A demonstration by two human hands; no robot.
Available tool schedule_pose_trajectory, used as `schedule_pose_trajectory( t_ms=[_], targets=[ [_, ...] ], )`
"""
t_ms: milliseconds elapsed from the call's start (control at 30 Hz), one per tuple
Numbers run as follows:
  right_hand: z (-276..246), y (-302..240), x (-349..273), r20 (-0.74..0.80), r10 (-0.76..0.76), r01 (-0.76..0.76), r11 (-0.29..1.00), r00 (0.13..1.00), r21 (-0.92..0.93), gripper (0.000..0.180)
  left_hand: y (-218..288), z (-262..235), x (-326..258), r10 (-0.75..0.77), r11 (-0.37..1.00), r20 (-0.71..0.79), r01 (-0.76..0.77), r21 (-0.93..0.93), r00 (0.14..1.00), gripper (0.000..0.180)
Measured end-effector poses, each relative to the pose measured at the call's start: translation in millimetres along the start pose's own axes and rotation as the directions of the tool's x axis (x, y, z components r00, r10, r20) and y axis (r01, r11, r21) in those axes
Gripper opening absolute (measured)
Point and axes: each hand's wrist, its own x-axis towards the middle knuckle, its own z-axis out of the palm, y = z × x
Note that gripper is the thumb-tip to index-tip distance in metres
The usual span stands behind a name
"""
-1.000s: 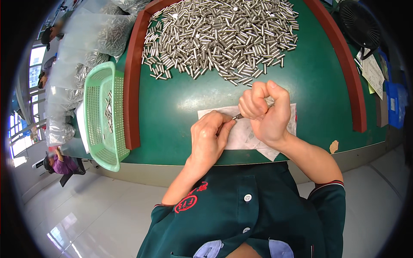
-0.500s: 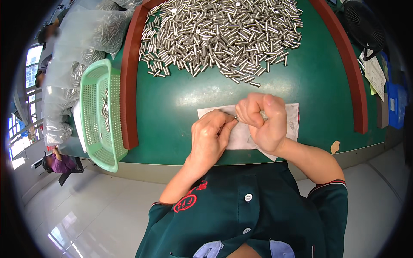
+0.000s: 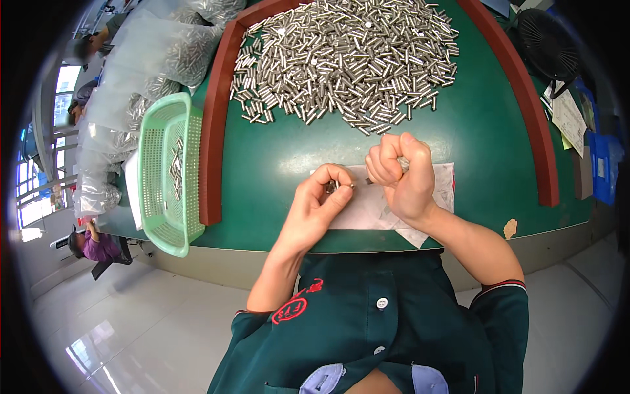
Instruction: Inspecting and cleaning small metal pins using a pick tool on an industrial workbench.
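Observation:
My left hand (image 3: 310,211) is curled above a whitish cloth (image 3: 361,217), its thumb and fingers closed around small metal pins (image 3: 332,186). A pin's end shows at the fingertips. To its right, my right hand (image 3: 408,182) is raised over the same cloth, closed like a fist with the thumb up. Something pale shows inside its curled fingers, and a small dark tip sticks out toward the left hand; I cannot make out what it is. A gap separates the two hands. Beyond them, a large heap of shiny cylindrical pins (image 3: 348,62) covers the far part of the green table (image 3: 282,148).
Dark red rails (image 3: 211,151) border the work area. Left of them stands a light green basket (image 3: 149,203) with some pins inside, beside clear bags (image 3: 108,138) of metal parts. A black fan (image 3: 550,43) and blue bin (image 3: 605,167) are at right. People sit at far left.
My left hand has drawn away from the right, opening a gap where the fingertips met around a pin. More pins now show inside it. The whole view has shifted slightly.

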Motion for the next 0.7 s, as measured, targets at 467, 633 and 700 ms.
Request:
schedule_pose_trajectory(
  t_ms=[467, 633, 700],
  targets=[
    [2.1, -1.9, 1.8, 0.01, 0.039, -0.039, 0.997, 0.999, 0.06, 0.041, -12.6, -15.3, 4.1, -0.002, 0.727, 0.245, 0.17, -0.666, 0.969, 0.011],
    [0.9, -2.3, 1.2, 0.002, 0.041, -0.041, 0.998, 0.999, 0.045, 0.041, -11.9, -15.6, 4.0, 0.007, 0.736, 0.274, 0.18, -0.652, 0.962, 0.011],
    [1.3, -1.3, 1.6, 0.003, 0.039, -0.039, 0.998, 0.999, 0.053, 0.041, -13.2, -16.4, 4.1, 0.007, 0.747, 0.277, 0.179, -0.64, 0.961, 0.011]
  ],
)
